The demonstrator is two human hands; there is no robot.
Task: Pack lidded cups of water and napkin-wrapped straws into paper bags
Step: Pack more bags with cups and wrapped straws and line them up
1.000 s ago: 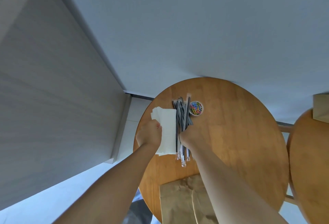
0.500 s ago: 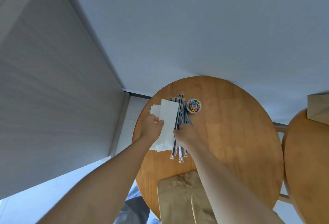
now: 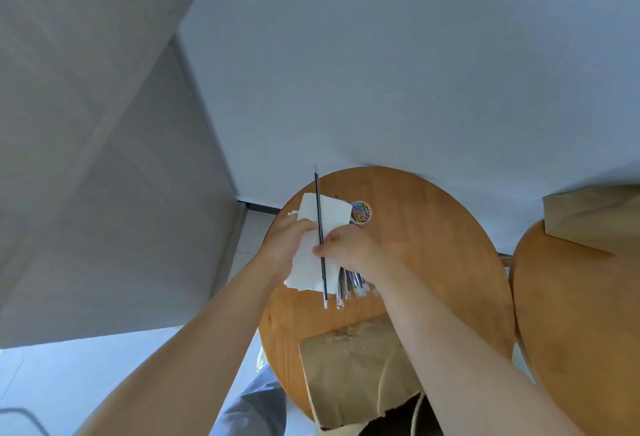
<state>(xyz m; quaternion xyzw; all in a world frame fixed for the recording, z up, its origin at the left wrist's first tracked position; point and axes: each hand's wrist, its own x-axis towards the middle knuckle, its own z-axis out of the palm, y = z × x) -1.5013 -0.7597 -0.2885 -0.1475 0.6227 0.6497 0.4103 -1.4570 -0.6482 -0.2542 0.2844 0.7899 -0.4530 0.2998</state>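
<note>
Since a second ago we have one straw (image 3: 318, 200) lifted out of the pile (image 3: 348, 283), pinched in our right hand (image 3: 349, 248) and laid across the napkin (image 3: 332, 217) that our left hand (image 3: 291, 245) grips over the counter's (image 3: 433, 245) far left, so wrapping can begin.

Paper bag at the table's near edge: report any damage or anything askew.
The paper bag is wrinkled, and its near edge looks ragged, possibly torn, beside its string handle. It lies flat on the round table.

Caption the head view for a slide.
Right hand pinches a wrapped black straw against the napkin held by the left hand.
</note>
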